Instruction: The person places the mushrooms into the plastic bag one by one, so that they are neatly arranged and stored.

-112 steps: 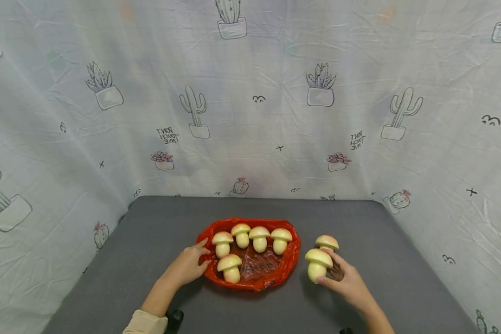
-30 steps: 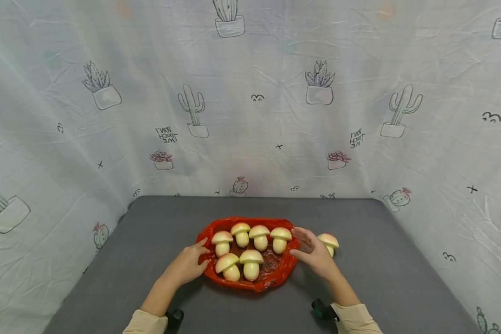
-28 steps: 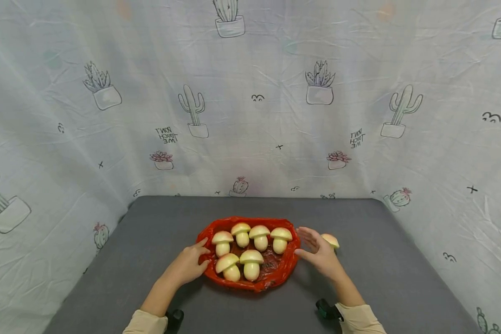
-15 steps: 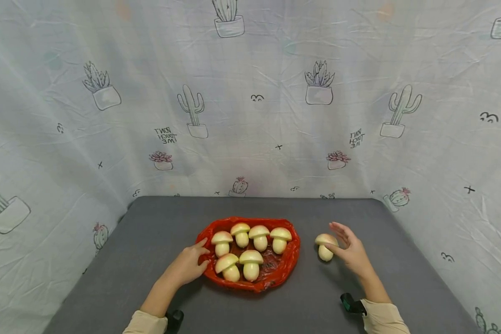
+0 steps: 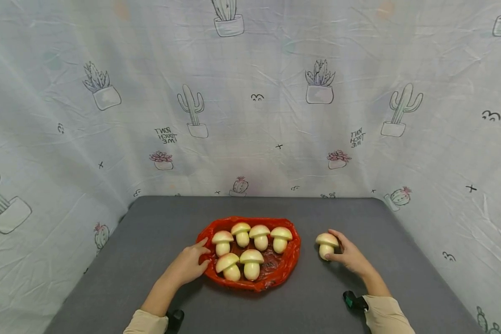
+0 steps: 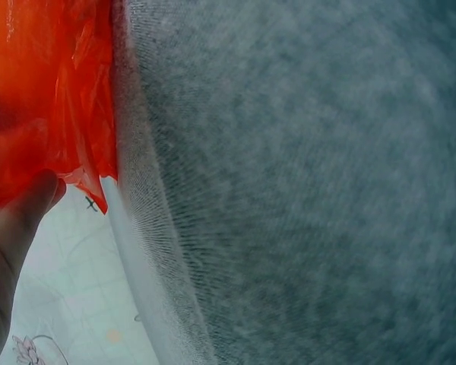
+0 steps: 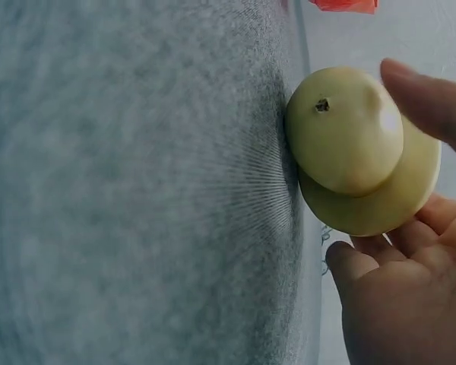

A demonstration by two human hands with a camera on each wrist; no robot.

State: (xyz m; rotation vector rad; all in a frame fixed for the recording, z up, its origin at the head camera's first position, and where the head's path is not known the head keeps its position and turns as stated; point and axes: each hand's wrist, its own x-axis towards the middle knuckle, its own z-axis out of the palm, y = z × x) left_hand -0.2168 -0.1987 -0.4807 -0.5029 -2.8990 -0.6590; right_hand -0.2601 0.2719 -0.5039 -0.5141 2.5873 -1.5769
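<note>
A red plastic bag (image 5: 290, 273), opened out like a shallow basket, sits mid-table with several pale yellow toy mushrooms (image 5: 251, 265) inside, their caps tinged pink. My left hand (image 5: 188, 264) holds the bag's left rim; in the left wrist view the thumb (image 6: 30, 201) presses on the red plastic. To the right of the bag, one more toy mushroom (image 5: 326, 245) is on the table. Around it is my right hand (image 5: 350, 256), thumb at the stem and fingers at the cap. The right wrist view shows the mushroom's rounded stem end (image 7: 342, 133) facing the camera.
Grey cloth covers the table (image 5: 167, 218). A pale curtain (image 5: 242, 116) printed with potted cacti hangs behind and at both sides. Each wrist wears a black strapped device, such as the one on the right wrist (image 5: 352, 300).
My right hand placed a mushroom in the bag's front row, drew back to the right, and closed around the mushroom on the table. The left hand stayed at the rim.
</note>
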